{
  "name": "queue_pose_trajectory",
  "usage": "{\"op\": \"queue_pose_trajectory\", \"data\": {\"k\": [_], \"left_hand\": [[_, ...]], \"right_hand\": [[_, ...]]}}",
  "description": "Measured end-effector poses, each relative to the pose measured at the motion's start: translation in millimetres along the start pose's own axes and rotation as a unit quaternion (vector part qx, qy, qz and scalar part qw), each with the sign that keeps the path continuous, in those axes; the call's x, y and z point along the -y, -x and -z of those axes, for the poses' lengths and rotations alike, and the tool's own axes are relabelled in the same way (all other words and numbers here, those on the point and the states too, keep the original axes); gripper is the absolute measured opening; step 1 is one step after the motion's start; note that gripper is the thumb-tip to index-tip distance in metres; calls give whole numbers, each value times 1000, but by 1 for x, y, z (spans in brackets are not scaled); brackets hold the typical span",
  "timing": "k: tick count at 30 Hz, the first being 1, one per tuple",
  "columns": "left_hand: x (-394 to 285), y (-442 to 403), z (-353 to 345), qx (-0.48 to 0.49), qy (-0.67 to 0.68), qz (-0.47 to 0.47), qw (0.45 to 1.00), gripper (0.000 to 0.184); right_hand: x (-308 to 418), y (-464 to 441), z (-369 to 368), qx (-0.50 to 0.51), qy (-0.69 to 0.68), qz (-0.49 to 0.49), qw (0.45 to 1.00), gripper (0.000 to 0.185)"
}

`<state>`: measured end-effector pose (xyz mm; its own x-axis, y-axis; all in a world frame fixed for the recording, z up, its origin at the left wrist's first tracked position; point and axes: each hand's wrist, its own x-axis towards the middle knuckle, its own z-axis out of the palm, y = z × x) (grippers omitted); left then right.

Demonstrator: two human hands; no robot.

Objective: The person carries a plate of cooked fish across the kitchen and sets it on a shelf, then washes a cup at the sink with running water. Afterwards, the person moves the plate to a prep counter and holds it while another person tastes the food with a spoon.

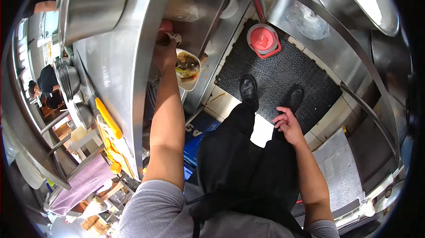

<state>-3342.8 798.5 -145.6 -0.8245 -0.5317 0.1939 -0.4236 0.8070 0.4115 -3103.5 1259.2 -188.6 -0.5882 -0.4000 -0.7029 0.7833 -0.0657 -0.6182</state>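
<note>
One white bowl (191, 88) of mixed food (187, 65) sits just beside the fingers of your left hand (166, 54), whose grip I cannot tell, while your right hand (289, 127) hangs empty, fingers loosely half-spread.

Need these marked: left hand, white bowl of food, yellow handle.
Left hand (166, 54): head view, middle of the hand.
White bowl of food (189, 86): head view, bare wall at its lower edge.
Yellow handle (108, 119): head view, mid-length.

Observed a white bowl (191, 87), open top in view, rounded rim, part-filled with mixed brown and yellow-green food (187, 65); located just beside the left hand (166, 55), contact not determinable. Noted at same hand: small pale-rimmed item (178, 38), dark-centred, partly hidden.
</note>
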Motion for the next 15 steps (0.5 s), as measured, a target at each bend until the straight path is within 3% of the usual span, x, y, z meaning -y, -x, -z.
{"op": "queue_pose_trajectory", "data": {"k": [3, 4, 8, 11, 12, 14, 15], "left_hand": [[-33, 16, -17, -30, 14, 3, 999, 91], [-44, 18, -21, -23, -54, 47, 997, 94], [-69, 21, -11, 15, -53, 79, 995, 90], [-8, -3, -2, 33, 28, 28, 999, 78], [40, -21, -3, -16, -13, 48, 999, 68], [56, -30, -1, -66, -52, 68, 994, 58], [41, -31, 14, -33, 82, 123, 988, 53]], "right_hand": [[2, 10, 3, -11, -7, -14, 1000, 67], [2, 12, 6, -12, -3, -12, 1000, 67], [-5, 13, 21, -21, -1, -8, 1000, 67], [0, 15, 28, -26, -9, 2, 1000, 67], [-1, 14, 31, -29, -10, 2, 1000, 67], [-6, 10, 35, -29, -15, 12, 999, 68], [-8, 7, 36, -30, -15, 14, 999, 68]]}}
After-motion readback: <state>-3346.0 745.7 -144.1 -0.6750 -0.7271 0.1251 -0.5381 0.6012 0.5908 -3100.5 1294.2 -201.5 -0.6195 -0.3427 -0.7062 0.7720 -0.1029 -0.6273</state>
